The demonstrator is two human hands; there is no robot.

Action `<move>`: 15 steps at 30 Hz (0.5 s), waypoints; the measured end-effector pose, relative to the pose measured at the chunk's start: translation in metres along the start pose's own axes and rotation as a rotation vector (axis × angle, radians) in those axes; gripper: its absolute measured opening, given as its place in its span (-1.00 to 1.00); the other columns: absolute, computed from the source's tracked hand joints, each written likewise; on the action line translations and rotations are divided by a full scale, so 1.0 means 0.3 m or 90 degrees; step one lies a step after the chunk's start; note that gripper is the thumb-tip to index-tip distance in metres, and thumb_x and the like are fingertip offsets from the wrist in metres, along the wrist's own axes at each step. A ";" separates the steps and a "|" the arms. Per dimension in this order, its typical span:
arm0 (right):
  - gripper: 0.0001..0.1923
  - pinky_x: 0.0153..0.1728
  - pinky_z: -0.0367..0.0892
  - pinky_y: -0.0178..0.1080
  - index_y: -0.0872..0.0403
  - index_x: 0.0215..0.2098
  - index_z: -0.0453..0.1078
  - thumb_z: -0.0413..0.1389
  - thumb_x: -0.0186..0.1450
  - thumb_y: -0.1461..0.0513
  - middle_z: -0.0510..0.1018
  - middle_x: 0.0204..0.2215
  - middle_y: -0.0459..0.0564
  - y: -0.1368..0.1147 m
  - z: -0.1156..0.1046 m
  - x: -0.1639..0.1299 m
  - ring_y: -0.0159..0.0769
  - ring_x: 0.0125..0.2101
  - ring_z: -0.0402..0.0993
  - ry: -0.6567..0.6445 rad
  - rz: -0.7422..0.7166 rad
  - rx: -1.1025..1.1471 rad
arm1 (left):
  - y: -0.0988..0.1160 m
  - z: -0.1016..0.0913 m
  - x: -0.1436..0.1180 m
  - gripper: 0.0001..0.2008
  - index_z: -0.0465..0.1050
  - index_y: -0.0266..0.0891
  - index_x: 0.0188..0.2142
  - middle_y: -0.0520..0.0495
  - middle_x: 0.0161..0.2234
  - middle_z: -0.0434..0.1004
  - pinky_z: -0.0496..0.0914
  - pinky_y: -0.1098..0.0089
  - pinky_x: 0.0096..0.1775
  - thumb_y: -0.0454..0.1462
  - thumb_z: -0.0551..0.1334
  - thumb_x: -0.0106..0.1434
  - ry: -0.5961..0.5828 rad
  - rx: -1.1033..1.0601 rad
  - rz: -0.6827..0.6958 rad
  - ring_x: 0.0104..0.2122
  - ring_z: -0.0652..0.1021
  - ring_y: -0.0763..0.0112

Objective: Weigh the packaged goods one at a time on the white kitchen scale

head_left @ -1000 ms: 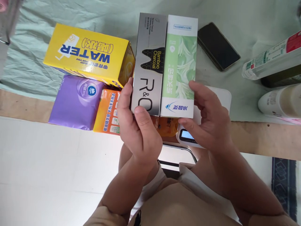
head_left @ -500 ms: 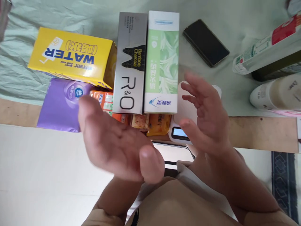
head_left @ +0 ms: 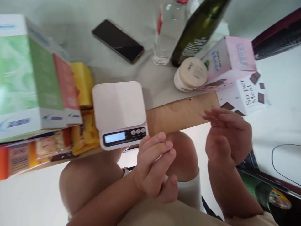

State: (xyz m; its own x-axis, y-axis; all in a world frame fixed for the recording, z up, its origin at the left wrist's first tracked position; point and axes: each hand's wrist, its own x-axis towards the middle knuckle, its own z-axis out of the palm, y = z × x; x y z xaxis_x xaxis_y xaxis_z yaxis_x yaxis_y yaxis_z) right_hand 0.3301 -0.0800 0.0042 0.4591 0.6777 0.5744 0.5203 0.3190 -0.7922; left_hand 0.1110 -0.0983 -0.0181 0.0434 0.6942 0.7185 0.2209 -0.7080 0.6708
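This looks like a room in a home, though which room cannot be told. Everyday household goods share one table: toothpaste cartons (head_left: 14, 78), wrapped snacks (head_left: 86, 133), a lidded cosmetic jar (head_left: 191, 73), a green glass bottle (head_left: 198, 31), a clear bottle (head_left: 166, 37) and a "Super Meal" pack (head_left: 248, 91). A small digital kitchen scale (head_left: 119, 106) and a smartphone (head_left: 118, 40) lie among them. A pale cloth (head_left: 156, 86) covers the tabletop, leaving a bare wooden edge (head_left: 178, 113) along the front. The seated person's bare knees (head_left: 184, 153) suggest casual indoor clothing, above a plain, light floor (head_left: 35, 201).
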 end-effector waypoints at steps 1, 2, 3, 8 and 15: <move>-0.65 -0.32 0.53 -0.01 -0.04 -0.15 0.56 0.26 0.13 0.03 0.62 -0.26 0.06 0.058 -0.076 0.006 -0.03 -0.20 0.66 0.080 0.003 -0.017 | -0.007 0.051 0.032 -0.38 0.38 -0.34 0.39 -0.23 0.04 0.63 0.45 0.15 0.37 -0.20 0.10 0.38 -0.021 -0.018 0.030 0.23 0.61 0.13; -0.69 -0.38 0.44 -0.07 -0.04 -0.23 0.54 0.27 0.05 0.07 0.58 -0.33 0.02 0.108 -0.149 0.017 -0.11 -0.29 0.60 0.143 -0.005 -0.033 | -0.008 0.103 0.061 -0.37 0.37 -0.45 0.37 -0.29 0.08 0.61 0.43 0.16 0.39 -0.22 0.11 0.37 -0.054 -0.035 0.043 0.27 0.58 0.11; -0.72 -0.38 0.38 -0.09 -0.04 -0.28 0.51 0.23 0.03 0.10 0.54 -0.36 -0.01 0.151 -0.216 0.031 -0.16 -0.32 0.54 0.206 -0.006 -0.050 | -0.003 0.155 0.084 -0.37 0.36 -0.52 0.35 -0.35 0.10 0.59 0.45 0.15 0.39 -0.23 0.12 0.36 -0.092 -0.053 0.055 0.29 0.56 0.07; -0.70 0.18 0.34 0.14 -0.04 -0.15 0.44 0.10 0.13 0.18 0.51 -0.07 -0.02 0.262 -0.431 0.141 -0.15 0.03 0.53 0.367 0.110 -0.126 | 0.076 0.431 0.143 -0.43 0.26 -0.45 0.35 -0.45 0.27 0.49 0.55 0.12 0.33 -0.12 0.10 0.50 -0.284 -0.122 -0.110 0.36 0.52 0.05; -0.52 0.54 0.05 0.26 -0.07 0.20 0.31 -0.02 0.35 0.02 0.53 0.21 0.02 0.419 -0.518 0.245 -0.19 0.29 0.51 0.316 0.278 -0.074 | 0.118 0.779 0.148 -0.22 -0.11 -0.47 0.49 -0.67 0.55 -0.01 0.28 -0.32 0.48 0.01 0.04 0.51 -0.396 -0.227 -0.223 0.60 0.09 -0.31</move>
State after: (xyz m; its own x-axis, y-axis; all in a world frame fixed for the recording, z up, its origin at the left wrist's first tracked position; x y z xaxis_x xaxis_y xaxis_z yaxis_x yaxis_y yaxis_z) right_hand 0.5410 -0.0930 -0.0211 0.9074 0.3338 0.2553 0.2733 -0.0072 -0.9619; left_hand 0.3485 -0.0622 -0.0057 0.5880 0.7546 0.2911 0.0023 -0.3615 0.9324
